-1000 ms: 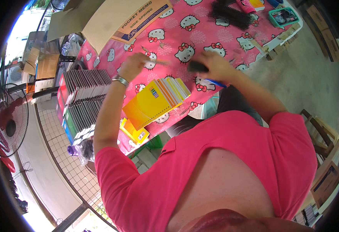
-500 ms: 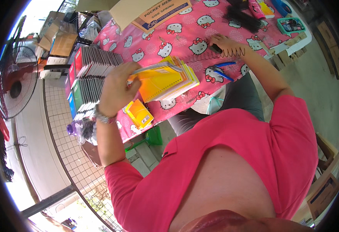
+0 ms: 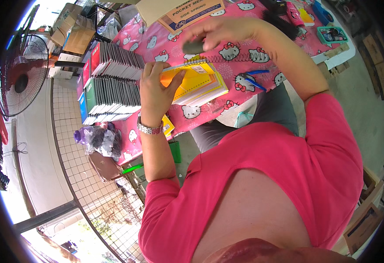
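My left hand (image 3: 157, 87) pinches the left end of a yellow notebook (image 3: 204, 69), tilting it up from a stack of yellow notebooks (image 3: 207, 91) on the table. A dark spiral wire coil (image 3: 231, 58) stretches along the notebook's far edge and on to the right; whether it passes through the holes cannot be made out. Above the coil's left end is my right hand (image 3: 218, 35), fingers curled around a dark rounded object (image 3: 194, 47) whose kind does not show. Blue-handled pliers (image 3: 255, 79) lie to the right of the stack. Partly behind my left wrist is a small yellow notebook (image 3: 167, 126).
Stacks of dark-spined notebooks (image 3: 113, 94) stand at the left. An open cardboard box (image 3: 192, 15) sits at the back, dark coils (image 3: 282, 22) and a teal tray (image 3: 332, 35) at the back right. A plastic bag (image 3: 104, 140) lies by the near left edge; a fan (image 3: 23, 81) stands beyond.
My right hand has swung left from the coil's right end to above its left end, carrying the dark object. My left hand has shifted right along the notebook, and the view has moved slightly.
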Tool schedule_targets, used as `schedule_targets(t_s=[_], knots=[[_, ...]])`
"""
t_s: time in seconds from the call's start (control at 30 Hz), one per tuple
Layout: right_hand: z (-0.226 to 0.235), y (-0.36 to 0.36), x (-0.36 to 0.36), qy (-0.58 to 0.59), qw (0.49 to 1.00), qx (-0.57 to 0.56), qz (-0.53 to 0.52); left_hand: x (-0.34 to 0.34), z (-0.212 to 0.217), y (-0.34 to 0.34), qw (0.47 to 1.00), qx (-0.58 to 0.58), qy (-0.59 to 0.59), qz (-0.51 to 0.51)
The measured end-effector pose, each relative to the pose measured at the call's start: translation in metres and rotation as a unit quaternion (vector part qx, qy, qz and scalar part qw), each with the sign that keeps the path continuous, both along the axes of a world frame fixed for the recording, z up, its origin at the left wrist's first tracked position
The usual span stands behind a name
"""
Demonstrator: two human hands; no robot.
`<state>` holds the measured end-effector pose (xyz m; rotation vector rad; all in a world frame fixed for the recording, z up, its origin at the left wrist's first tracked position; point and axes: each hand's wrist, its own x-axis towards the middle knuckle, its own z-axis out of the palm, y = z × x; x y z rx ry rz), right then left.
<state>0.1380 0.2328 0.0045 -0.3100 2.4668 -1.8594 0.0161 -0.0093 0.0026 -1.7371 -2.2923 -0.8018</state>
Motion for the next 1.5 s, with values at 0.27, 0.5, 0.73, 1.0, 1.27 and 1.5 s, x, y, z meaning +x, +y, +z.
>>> schedule_targets(t_s=[0.27, 0.5, 0.73, 1.0, 1.27, 1.5], knots=[[0.015, 0.008, -0.018, 0.018, 0.976, -0.161, 0.147, -0.004, 0.002, 0.0, 1.0, 0.018, -0.016, 0.007], [-0.001, 0.009, -0.023, -0.01, 0.935, -0.334, 0.121, -0.011, 0.003, 0.004, 0.997, 0.035, -0.069, 0.005], [0.01, 0.001, -0.017, 0.002, 0.9, -0.381, 0.213, -0.014, -0.004, 0.001, 0.995, 0.033, -0.092, -0.007], [0.009, -0.006, -0.024, -0.065, 0.993, -0.083, 0.052, -0.008, 0.002, 0.004, 0.996, 0.034, -0.084, 0.003], [0.001, 0.0, -0.04, 0.001, 0.982, -0.134, 0.131, -0.02, -0.007, 0.001, 0.989, 0.048, -0.143, -0.004], [0.008, -0.006, -0.051, 0.023, 0.986, -0.083, 0.143, -0.02, -0.005, 0.0, 0.976, 0.033, -0.215, -0.01]])
